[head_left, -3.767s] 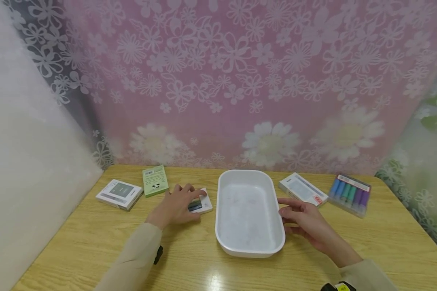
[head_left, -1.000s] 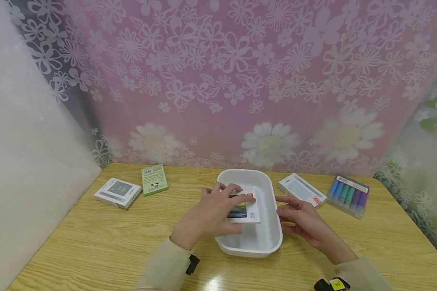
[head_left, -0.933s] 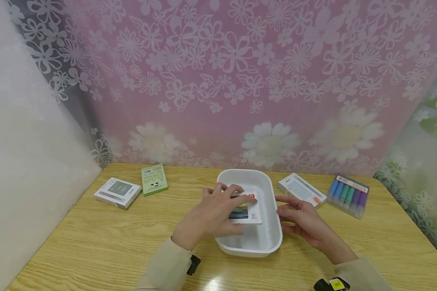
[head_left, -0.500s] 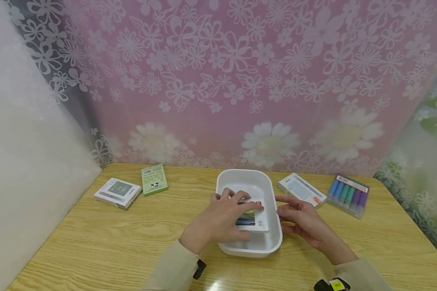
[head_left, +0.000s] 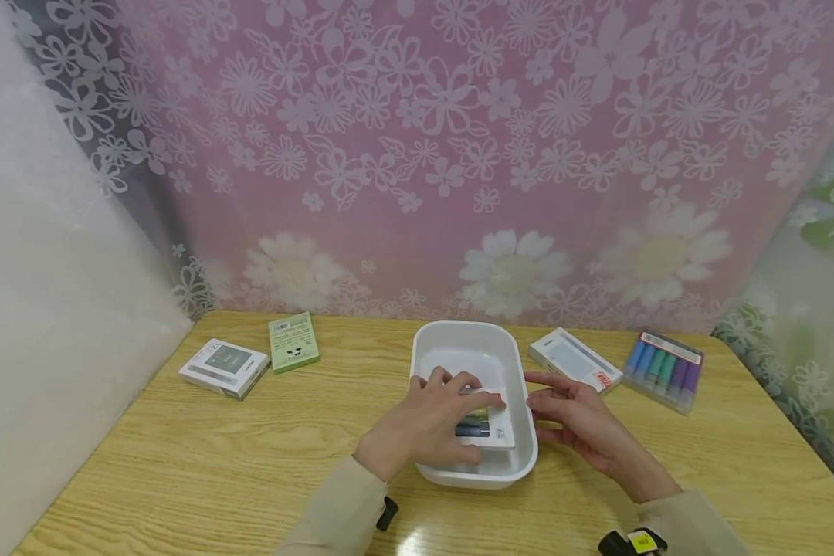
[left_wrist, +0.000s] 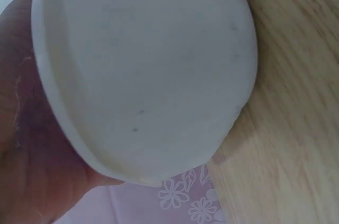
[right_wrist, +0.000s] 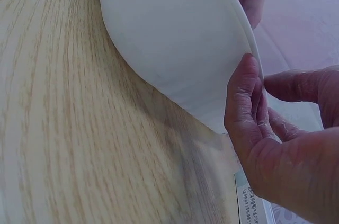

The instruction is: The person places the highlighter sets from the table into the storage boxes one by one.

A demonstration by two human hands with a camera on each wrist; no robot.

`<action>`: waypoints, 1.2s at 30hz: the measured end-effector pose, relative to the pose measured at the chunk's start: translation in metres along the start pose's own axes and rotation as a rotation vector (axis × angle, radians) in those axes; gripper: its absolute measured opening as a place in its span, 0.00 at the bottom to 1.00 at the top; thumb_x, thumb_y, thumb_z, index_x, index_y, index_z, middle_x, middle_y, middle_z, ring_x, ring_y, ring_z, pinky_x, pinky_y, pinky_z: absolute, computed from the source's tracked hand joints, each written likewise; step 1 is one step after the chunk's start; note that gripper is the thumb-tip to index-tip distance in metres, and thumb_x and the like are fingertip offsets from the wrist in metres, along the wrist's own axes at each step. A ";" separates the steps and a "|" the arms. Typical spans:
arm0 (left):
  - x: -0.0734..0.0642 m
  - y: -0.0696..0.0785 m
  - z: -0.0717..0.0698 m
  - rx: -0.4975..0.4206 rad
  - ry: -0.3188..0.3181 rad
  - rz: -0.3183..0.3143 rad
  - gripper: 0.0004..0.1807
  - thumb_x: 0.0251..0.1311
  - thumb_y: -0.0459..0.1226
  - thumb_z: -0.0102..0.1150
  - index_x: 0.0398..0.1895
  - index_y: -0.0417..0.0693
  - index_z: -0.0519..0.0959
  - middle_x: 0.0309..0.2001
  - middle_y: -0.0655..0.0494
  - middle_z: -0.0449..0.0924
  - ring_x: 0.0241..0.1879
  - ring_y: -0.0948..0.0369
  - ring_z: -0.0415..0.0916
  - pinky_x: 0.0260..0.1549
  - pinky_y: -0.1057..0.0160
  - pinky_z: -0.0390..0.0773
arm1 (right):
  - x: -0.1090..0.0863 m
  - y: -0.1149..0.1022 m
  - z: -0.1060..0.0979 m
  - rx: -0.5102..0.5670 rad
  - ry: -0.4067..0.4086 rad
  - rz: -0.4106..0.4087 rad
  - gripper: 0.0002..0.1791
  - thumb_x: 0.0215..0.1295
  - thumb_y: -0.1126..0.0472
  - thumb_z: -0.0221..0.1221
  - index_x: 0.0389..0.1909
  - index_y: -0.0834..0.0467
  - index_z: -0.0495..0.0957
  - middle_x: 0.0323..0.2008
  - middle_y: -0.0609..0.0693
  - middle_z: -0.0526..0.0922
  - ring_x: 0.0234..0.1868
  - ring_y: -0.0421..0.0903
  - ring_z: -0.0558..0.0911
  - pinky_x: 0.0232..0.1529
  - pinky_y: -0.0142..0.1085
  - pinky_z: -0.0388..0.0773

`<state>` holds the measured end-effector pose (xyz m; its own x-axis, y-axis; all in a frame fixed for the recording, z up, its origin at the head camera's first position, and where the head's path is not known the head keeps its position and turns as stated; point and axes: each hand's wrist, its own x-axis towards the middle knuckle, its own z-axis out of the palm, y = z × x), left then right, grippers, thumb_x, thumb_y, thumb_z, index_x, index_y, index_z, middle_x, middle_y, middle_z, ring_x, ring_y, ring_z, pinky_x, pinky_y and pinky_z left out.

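A white plastic basin [head_left: 467, 483] stands on the wooden table in the head view. My left hand [head_left: 424, 425] reaches over its left rim and grips a white windowed box of pens [head_left: 503, 439] lying low inside, thumb at the near edge and fingers at the far side. Much of this box is hidden under the hand. At the basin's right side my right hand [head_left: 584, 425] holds the rim; the right wrist view shows the thumb [right_wrist: 291, 85] at the rim and a finger [right_wrist: 241, 99] against the outer wall. The left wrist view mostly shows the basin's outer wall [left_wrist: 148, 65].
Left on the table [head_left: 181, 479] lie a white box with a grey panel [head_left: 225, 367] and a green box with a cow picture [head_left: 294, 342]. To the right are a white box with a red label [head_left: 575, 360] and a clear case of coloured markers [head_left: 663, 371]. A floral curtain hangs behind.
My left hand picked up the box of pens from the table left of the basin, carried it right into the basin, and lowered it towards the near right. My right hand stayed at the rim.
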<state>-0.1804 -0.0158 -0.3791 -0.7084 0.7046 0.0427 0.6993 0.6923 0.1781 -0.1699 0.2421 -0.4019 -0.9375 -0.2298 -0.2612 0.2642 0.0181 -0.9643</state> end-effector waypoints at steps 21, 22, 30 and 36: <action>0.009 0.002 0.017 0.011 -0.113 -0.029 0.33 0.54 0.56 0.74 0.65 0.80 0.75 0.61 0.66 0.76 0.54 0.57 0.71 0.44 0.53 0.73 | 0.000 0.002 0.000 0.029 0.002 0.013 0.37 0.75 0.59 0.58 0.78 0.64 0.54 0.44 0.46 0.85 0.47 0.43 0.88 0.49 0.42 0.87; 0.009 0.003 0.017 0.013 -0.115 -0.032 0.33 0.54 0.56 0.74 0.65 0.80 0.75 0.61 0.66 0.77 0.53 0.57 0.71 0.44 0.52 0.73 | 0.000 0.002 0.000 0.030 0.001 0.013 0.37 0.75 0.59 0.58 0.78 0.64 0.54 0.44 0.46 0.85 0.47 0.43 0.88 0.49 0.42 0.87; 0.009 0.005 0.019 0.047 -0.141 -0.057 0.32 0.53 0.57 0.75 0.63 0.81 0.76 0.61 0.67 0.77 0.53 0.58 0.72 0.45 0.52 0.74 | 0.000 0.001 0.000 0.022 0.006 0.010 0.37 0.75 0.59 0.58 0.78 0.64 0.54 0.44 0.46 0.85 0.47 0.44 0.87 0.49 0.43 0.87; 0.010 0.004 0.018 0.042 -0.149 -0.058 0.32 0.55 0.59 0.72 0.65 0.81 0.75 0.63 0.67 0.76 0.55 0.57 0.72 0.48 0.50 0.75 | 0.001 0.002 -0.001 0.036 -0.005 0.013 0.38 0.75 0.59 0.58 0.79 0.64 0.53 0.45 0.47 0.85 0.47 0.45 0.87 0.49 0.43 0.87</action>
<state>-0.1826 -0.0030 -0.3960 -0.7279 0.6763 -0.1134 0.6632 0.7363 0.1342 -0.1708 0.2429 -0.4037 -0.9328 -0.2343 -0.2738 0.2847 -0.0136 -0.9585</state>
